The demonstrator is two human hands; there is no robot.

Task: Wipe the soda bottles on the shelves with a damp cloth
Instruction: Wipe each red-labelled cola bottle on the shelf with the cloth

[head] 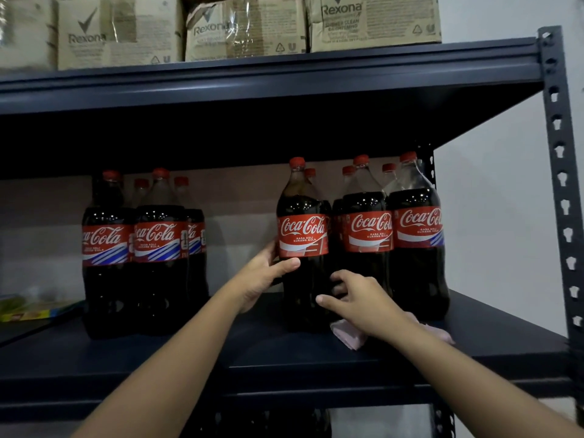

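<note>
Right now two bare hands reach onto a dark metal shelf [189, 352] stocked with large cola bottles. The left hand [262, 276] grasps one bottle [303, 248] at its left side just below the red label, thumb across the front and fingers wrapped behind. The right hand [357, 298] hovers loose and open at the lower right of the same bottle, fingers spread, thumb pointing left, holding nothing; whether the fingertips touch the plastic cannot be told.

The likeliest trouble is a tipped bottle. The held bottle is tall, full and stands forward of a tight group on the right [392, 238], so a careless pull or twist could knock its neighbours, and any fall from the shelf edge would be heavy. A grip on smooth, possibly wet plastic could also slip.

A second risk is wiping with no cloth: the pale pink cloth [347, 338] lies crumpled on the shelf directly under the right wrist and forearm, just beside the bottle's base, and neither hand holds it. It probably must be picked up first.

Another group of bottles [139, 241] stands well apart to the left. Cardboard boxes [246, 30] sit on the shelf above.
</note>
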